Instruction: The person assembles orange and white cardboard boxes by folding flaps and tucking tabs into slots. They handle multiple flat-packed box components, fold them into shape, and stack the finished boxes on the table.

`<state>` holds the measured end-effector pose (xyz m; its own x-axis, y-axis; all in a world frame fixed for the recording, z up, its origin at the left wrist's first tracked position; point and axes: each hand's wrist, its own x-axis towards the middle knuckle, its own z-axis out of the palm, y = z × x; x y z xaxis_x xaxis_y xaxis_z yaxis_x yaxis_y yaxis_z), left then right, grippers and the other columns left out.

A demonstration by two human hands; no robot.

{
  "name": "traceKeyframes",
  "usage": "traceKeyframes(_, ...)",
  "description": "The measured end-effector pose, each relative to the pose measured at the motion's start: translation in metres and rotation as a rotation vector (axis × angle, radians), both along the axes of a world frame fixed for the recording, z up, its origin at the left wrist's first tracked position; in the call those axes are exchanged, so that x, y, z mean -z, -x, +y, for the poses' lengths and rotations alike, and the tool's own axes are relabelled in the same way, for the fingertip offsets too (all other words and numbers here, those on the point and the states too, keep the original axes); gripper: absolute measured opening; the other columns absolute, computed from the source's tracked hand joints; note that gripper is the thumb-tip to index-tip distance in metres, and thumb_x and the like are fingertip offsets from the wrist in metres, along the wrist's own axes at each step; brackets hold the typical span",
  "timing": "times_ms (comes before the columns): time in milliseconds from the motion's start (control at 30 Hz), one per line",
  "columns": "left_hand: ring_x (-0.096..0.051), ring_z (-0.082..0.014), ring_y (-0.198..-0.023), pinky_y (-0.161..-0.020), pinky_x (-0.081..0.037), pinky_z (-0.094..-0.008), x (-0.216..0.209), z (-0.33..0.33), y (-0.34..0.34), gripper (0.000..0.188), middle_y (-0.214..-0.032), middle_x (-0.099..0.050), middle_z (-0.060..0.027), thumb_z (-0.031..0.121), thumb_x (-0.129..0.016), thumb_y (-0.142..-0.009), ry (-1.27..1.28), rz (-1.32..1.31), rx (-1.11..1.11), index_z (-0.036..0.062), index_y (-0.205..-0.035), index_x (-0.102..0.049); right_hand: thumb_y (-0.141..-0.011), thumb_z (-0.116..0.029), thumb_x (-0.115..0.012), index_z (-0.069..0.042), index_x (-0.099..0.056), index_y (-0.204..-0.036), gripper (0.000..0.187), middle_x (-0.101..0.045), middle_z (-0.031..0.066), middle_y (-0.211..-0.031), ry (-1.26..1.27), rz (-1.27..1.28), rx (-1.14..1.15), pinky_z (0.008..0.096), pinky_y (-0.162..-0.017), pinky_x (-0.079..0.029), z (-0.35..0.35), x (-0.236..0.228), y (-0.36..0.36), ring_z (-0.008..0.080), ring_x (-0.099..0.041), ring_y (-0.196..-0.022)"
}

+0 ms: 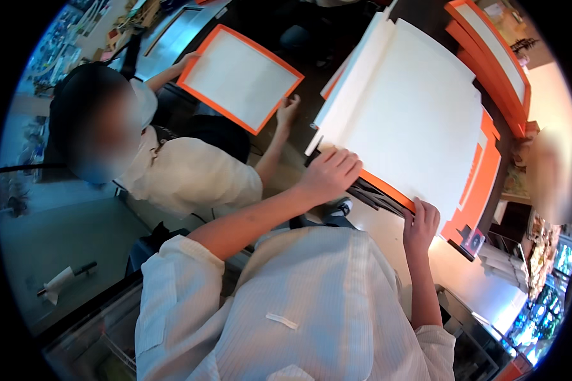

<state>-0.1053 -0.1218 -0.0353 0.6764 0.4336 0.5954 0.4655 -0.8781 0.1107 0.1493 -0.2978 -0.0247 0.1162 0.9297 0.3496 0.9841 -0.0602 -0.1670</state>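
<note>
A large white sheet (419, 101) lies on a stack over the dark table, with an orange strip (388, 188) showing along its near edge. My left hand (330, 174) is closed over that near edge at its left end, fingers curled on the white surface. At the right end of the same edge, my right hand (421, 225) grips with its fingertips on top. Whether the sheet is loose or fixed to the orange layer I cannot tell. More orange sheets (486, 171) stick out from under its right side.
To the left a co-worker (197, 171) holds a white panel with an orange border (241, 76) in both hands. Orange-framed panels (489, 57) stand at the far right. Another person (556, 174) is at the right edge. Dark slats (378, 197) show below the sheet.
</note>
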Motion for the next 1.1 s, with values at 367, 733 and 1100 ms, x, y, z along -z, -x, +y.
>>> traceKeyframes(367, -0.063, -0.0202, -0.082, -0.077, -0.051, -0.0335, -0.002, 0.014, -0.019, 0.004, -0.085, -0.063, -0.0031, 0.008, -0.064, -0.082, 0.186, -0.169, -0.005, 0.0098, -0.086, -0.063, -0.085, -0.001, -0.068, -0.010, -0.064, -0.092, 0.012, -0.063, 0.0072, -0.092, -0.016, 0.004, 0.010, 0.0427, -0.081, -0.046, 0.026, -0.008, -0.017, 0.0293, -0.060, -0.090)
traceKeyframes(733, -0.064, -0.0300, -0.095, -0.078, -0.053, -0.0445, -0.040, 0.049, -0.045, 0.018, -0.089, -0.067, -0.0091, 0.012, -0.069, -0.093, 0.704, 0.213, -0.106, 0.0082, -0.104, -0.056, -0.090, -0.008, -0.062, -0.008, -0.059, -0.095, 0.006, -0.064, 0.0132, -0.084, 0.257, 0.262, 0.114, 0.0455, -0.069, -0.050, 0.063, -0.027, -0.033, 0.0365, -0.064, -0.082)
traceKeyframes(1100, -0.020, -0.0398, -0.153, -0.124, -0.026, -0.0487, -0.024, 0.075, -0.052, 0.066, -0.163, -0.024, -0.0182, 0.007, -0.067, -0.093, 0.790, 0.249, 0.059, 0.0108, -0.152, -0.038, -0.089, -0.003, -0.066, 0.000, -0.037, -0.151, 0.069, -0.032, 0.0281, -0.158, 0.217, 0.184, 0.078, 0.0601, -0.123, -0.017, 0.067, -0.010, -0.041, 0.0489, -0.026, -0.149)
